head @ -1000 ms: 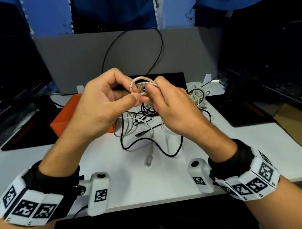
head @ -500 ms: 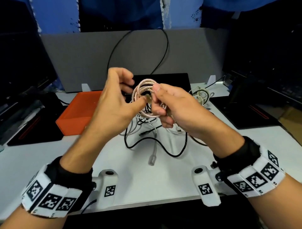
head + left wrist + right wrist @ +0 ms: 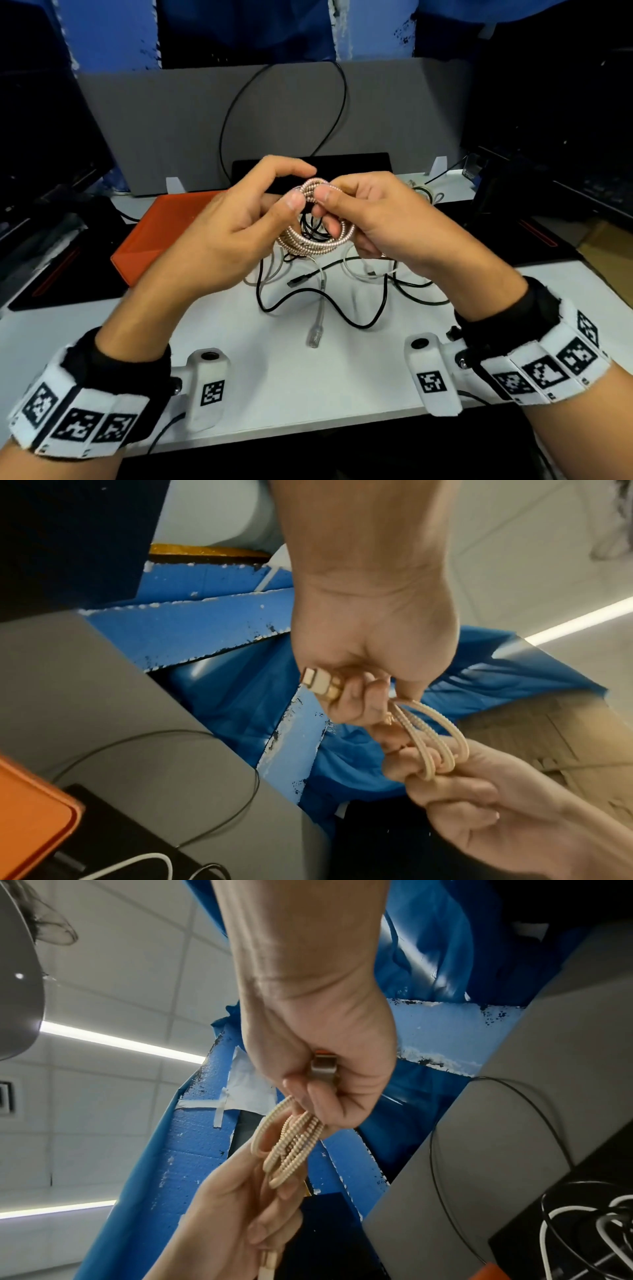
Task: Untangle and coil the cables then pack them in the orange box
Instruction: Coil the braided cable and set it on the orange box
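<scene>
The left hand (image 3: pixel 236 219) is closing back onto the coil (image 3: pixel 310 240), both hands pinching it, right hand (image 3: pixel 373 212) too; wrist views are showing plugs in each fist.

— How were the arms placed?

— Both forearms reached forward and converged, each wrist wrapped in a banded strap, hands raised above the desk.

— And the left hand (image 3: pixel 236 219)?

— Its thumb met the top of the coiled cable (image 3: pixel 313 236) while its fingers curled over the far side, one plug pinched in them.

— The right hand (image 3: pixel 373 212)?

— It mirrored that just to the right, thumb and curled fingers clamping the coil, thumb tips nearly touching.
</scene>
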The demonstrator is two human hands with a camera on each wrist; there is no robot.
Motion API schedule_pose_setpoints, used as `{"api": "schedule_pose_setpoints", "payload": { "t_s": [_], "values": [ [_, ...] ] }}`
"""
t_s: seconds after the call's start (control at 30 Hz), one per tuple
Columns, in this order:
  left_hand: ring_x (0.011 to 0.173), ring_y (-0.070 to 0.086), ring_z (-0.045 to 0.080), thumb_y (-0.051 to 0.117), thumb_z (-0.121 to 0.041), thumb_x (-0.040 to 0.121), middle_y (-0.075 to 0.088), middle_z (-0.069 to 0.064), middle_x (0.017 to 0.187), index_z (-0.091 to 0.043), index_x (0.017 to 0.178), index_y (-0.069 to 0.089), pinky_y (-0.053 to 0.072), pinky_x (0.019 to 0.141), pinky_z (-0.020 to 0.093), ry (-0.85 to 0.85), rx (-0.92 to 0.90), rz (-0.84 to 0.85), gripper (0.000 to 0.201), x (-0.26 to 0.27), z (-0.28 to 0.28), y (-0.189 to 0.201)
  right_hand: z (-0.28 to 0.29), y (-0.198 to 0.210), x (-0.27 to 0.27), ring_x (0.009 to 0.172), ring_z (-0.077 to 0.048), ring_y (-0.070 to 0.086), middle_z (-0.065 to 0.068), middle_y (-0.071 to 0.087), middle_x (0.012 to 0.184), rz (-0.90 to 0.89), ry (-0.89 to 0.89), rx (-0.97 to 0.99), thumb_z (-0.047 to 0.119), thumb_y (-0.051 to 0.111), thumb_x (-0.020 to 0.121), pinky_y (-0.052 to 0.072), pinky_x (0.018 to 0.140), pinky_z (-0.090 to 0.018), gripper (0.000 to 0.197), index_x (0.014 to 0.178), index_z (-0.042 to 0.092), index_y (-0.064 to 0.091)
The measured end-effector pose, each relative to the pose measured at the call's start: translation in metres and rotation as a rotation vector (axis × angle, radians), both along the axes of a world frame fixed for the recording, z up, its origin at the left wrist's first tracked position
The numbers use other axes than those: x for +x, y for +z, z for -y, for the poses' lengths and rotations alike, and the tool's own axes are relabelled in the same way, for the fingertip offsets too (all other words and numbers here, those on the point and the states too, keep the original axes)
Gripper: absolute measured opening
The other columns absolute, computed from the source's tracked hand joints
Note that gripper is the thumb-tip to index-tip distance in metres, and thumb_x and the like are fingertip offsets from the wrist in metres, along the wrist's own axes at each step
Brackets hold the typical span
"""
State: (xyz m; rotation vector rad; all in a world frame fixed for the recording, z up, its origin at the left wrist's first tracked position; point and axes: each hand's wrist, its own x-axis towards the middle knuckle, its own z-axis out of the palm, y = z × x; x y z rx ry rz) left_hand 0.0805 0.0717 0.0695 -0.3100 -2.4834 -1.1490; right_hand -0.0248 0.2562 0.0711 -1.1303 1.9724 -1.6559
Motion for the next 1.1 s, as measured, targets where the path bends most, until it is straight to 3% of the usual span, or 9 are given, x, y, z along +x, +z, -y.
{"api": "schedule_pose_setpoints", "payload": {
  "t_s": [0.17,0.3,0.37,0.43,0.5,0.6,0.8,0.93,1.1],
  "values": [
    [0.056,0.054,0.028,0.043,-0.033,0.108,0.058,0.010,0.066,-0.036,0.124,0.058,0.046,0.054,0.053,0.144,-0.215,-0.068,0.022,0.001,-0.004,0.001,-0.002,-0.001,0.003,0.038,-0.008,0.031,0.011,0.058,0.052,0.027,0.101,0.041,0.027,0.052,0.109,0.028,0.046,-0.024,0.036,0.082,0.007,0.068],
    [0.059,0.056,0.028,0.045,-0.035,0.107,0.061,0.009,0.068,-0.036,0.115,0.060,0.046,0.058,0.052,0.201,-0.245,-0.093,0.017,0.007,-0.007,0.005,-0.003,0.003,0.008,0.038,-0.009,0.030,0.013,0.061,0.051,0.004,0.107,0.062,0.021,0.045,0.111,0.028,0.047,-0.025,0.036,0.100,-0.004,0.068],
    [0.060,0.059,0.024,0.048,-0.043,0.105,0.067,0.001,0.072,-0.037,0.111,0.059,0.047,0.058,0.047,0.207,-0.245,-0.108,0.014,0.010,-0.012,0.007,-0.004,0.006,0.010,0.039,-0.013,0.030,0.001,0.062,0.054,0.009,0.117,0.047,0.016,0.041,0.105,0.027,0.048,-0.027,0.038,0.101,-0.008,0.070],
    [0.061,0.060,0.023,0.051,-0.047,0.102,0.068,-0.001,0.072,-0.038,0.109,0.059,0.047,0.060,0.047,0.215,-0.261,-0.110,0.014,0.012,-0.013,0.009,-0.008,0.012,0.010,0.041,-0.017,0.031,-0.031,0.058,0.067,-0.029,0.119,0.041,0.013,0.039,0.090,0.026,0.049,-0.032,0.041,0.102,-0.005,0.074],
    [0.061,0.059,0.029,0.050,-0.047,0.103,0.065,0.008,0.068,-0.037,0.109,0.060,0.049,0.059,0.052,0.212,-0.265,-0.112,0.016,0.013,-0.008,0.011,-0.016,0.017,0.011,0.049,-0.015,0.039,-0.031,0.054,0.074,-0.198,0.075,0.107,0.005,0.039,0.090,0.031,0.052,-0.034,0.048,0.115,0.015,0.078],
    [0.054,0.054,0.032,0.049,-0.039,0.106,0.058,0.011,0.061,-0.031,0.107,0.064,0.047,0.053,0.053,0.142,-0.170,-0.110,0.016,0.012,0.000,0.012,-0.025,0.023,0.011,0.084,-0.003,0.053,-0.002,0.054,0.101,-0.730,0.019,0.320,0.008,0.043,0.102,0.038,0.075,-0.017,0.050,0.135,0.036,0.067],
    [0.049,0.044,0.021,0.048,-0.027,0.107,0.051,-0.002,0.056,-0.011,0.107,0.066,0.038,0.047,0.039,0.022,0.140,-0.132,0.024,0.007,0.002,0.009,-0.014,0.006,-0.011,0.102,-0.013,0.049,0.004,0.057,0.111,-1.049,-0.262,0.129,0.022,0.057,0.104,0.036,0.090,-0.030,0.024,0.118,0.025,0.075],
    [0.050,0.042,0.020,0.047,-0.024,0.107,0.050,0.007,0.060,-0.014,0.105,0.066,0.035,0.046,0.028,0.052,0.256,-0.204,0.021,0.002,-0.005,0.004,0.000,-0.007,-0.012,0.093,-0.010,0.061,0.001,0.064,0.103,-0.783,-0.276,-0.051,0.017,0.063,0.102,0.046,0.082,-0.019,0.018,0.113,0.021,0.077],
    [0.058,0.058,0.021,0.054,-0.034,0.104,0.064,0.003,0.074,-0.031,0.112,0.056,0.047,0.054,0.042,0.159,-0.034,-0.210,0.009,-0.001,-0.009,-0.004,0.016,-0.014,-0.004,0.075,-0.014,0.073,-0.003,0.076,0.086,0.053,-0.070,-0.261,0.008,0.058,0.104,0.058,0.067,-0.026,0.015,0.105,0.009,0.073]
  ]
}}
